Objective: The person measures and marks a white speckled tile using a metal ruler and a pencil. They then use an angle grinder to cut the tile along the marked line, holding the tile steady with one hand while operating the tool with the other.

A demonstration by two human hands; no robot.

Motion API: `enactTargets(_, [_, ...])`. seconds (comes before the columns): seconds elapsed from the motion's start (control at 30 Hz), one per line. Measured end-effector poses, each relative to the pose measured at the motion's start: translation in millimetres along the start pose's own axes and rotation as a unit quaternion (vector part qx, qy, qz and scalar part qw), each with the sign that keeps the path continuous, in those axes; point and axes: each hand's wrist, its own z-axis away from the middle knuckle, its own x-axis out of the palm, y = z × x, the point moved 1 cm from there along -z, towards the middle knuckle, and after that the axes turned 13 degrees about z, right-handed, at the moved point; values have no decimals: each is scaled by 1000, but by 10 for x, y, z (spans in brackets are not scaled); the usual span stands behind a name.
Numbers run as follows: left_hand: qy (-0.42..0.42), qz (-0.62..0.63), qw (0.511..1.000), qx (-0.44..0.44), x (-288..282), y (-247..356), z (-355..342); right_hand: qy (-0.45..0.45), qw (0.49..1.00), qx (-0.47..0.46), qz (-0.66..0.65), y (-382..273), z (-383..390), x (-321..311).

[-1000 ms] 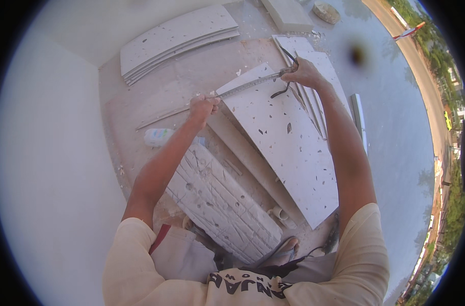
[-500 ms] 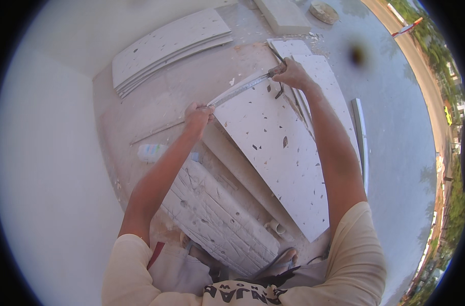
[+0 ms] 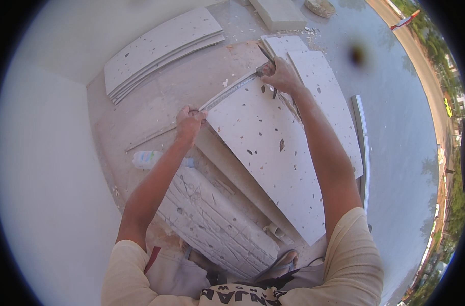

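My left hand [image 3: 190,122] is closed on the near-left end of a metal measuring tape [image 3: 227,91], at the corner of a long white board with dark speckles [image 3: 263,148]. The tape lies along the board's far edge. My right hand [image 3: 277,75] is closed on the tape's other end, at a dark object partly hidden by my fingers, perhaps the case. A dark, thin item sticks out above and below that hand; I cannot make out what it is. More speckled boards [image 3: 329,112] lie under and right of my right arm.
Stacked boards [image 3: 163,46] lie by the back wall, with a pale block [image 3: 278,13] and a round pan [image 3: 320,7]. A plastic bottle [image 3: 145,159], grooved slab [image 3: 212,219], white pipe piece [image 3: 275,232] and metal bar [image 3: 362,143] surround me. The right side shows a road beyond the floor's edge.
Both my hands have moved down-left in the view with the tape, which now sits along the board's far edge. The surroundings have also shifted slightly as my view moved.
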Motion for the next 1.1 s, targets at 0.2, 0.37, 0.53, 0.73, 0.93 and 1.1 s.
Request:
enactTargets(0.2, [-14,-81,994,79,-1,-71,-137,-7,999,17,-26,-63,69,55])
enactTargets(0.37, [-28,-204,973,101,110,9,-84,19,997,62,-53,89,112,104])
enactTargets(0.53, [-24,-375,887,269,106,46,-188,78,989,119,-39,-88,224,16])
enactTargets(0.73, [-118,-427,805,394,591,253,-251,127,972,163,-107,9,446,13])
enactTargets(0.93, [-162,-429,800,387,1200,320,-557,142,942,152,-263,118,689,162])
enactTargets(1.1, [-145,-411,823,365,1397,273,-670,120,882,168,-423,-24,965,119])
